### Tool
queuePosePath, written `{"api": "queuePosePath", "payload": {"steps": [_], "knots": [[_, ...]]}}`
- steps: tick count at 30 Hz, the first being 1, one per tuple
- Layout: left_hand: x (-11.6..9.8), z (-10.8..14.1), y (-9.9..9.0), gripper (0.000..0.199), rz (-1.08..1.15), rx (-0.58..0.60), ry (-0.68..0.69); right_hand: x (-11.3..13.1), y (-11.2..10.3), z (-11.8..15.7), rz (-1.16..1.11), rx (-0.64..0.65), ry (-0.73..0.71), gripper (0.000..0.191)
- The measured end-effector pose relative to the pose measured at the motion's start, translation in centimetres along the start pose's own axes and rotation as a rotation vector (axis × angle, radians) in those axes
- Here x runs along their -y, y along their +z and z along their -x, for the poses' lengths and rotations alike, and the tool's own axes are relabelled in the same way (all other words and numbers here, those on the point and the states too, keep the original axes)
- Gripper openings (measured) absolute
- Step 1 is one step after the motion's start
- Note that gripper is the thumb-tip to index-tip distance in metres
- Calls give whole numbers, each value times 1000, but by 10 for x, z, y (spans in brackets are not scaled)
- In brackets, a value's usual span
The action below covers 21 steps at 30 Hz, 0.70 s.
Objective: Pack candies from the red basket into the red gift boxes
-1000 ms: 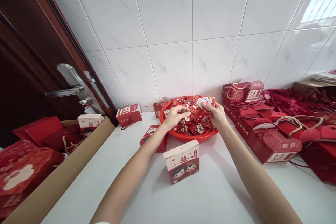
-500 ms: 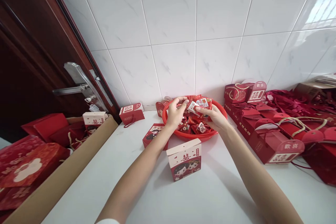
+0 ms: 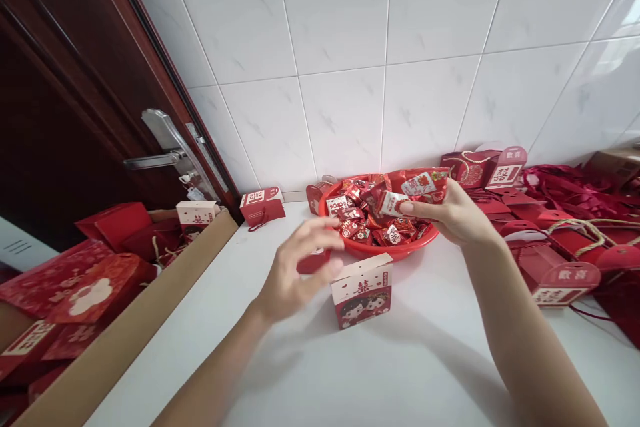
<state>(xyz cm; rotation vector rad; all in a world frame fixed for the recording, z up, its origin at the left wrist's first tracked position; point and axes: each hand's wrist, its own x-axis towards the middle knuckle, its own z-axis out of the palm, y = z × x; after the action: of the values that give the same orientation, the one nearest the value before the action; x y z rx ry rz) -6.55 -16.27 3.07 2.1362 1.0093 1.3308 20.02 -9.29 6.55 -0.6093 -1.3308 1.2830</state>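
Nearest you, a cream-and-red box (image 3: 364,297) stands upright on the white table (image 3: 350,373). At its left, your left hand (image 3: 303,270) is blurred, fingers loosely spread and grasping nothing; you cannot tell whether its thumb touches the box. Just beyond stands the red basin (image 3: 395,253), heaped with wrapped sweets (image 3: 393,235). Over its right side, your right hand (image 3: 457,213) is closed, thumb over a small white-and-red packet (image 3: 393,204), with a larger red packet (image 3: 421,183) also in its grip. Farther left, a red box (image 3: 263,208) sits near the tiled wall (image 3: 345,120).
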Motion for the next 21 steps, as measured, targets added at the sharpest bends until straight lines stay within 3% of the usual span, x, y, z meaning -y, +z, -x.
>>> {"api": "queuePosePath", "payload": {"steps": [3, 5, 9, 13, 17, 21], "knots": [[0, 31, 5, 14, -159, 143, 45, 13, -2, 9, 15, 64, 51, 44], [5, 39, 15, 19, -154, 149, 44, 20, 0, 13, 78, 155, 68, 41], [21, 27, 34, 26, 3, -20, -88, 25, 2, 17, 274, 356, 48, 36], [36, 5, 44, 24, 171, -99, -344, 22, 0, 15, 404, 386, -15, 34], [35, -5, 42, 32, 188, 24, -426, 16, 2, 12, 452, 417, -13, 36], [22, -7, 33, 43, 120, 239, -311, 12, 10, 12, 527, 386, 73, 39]]}}
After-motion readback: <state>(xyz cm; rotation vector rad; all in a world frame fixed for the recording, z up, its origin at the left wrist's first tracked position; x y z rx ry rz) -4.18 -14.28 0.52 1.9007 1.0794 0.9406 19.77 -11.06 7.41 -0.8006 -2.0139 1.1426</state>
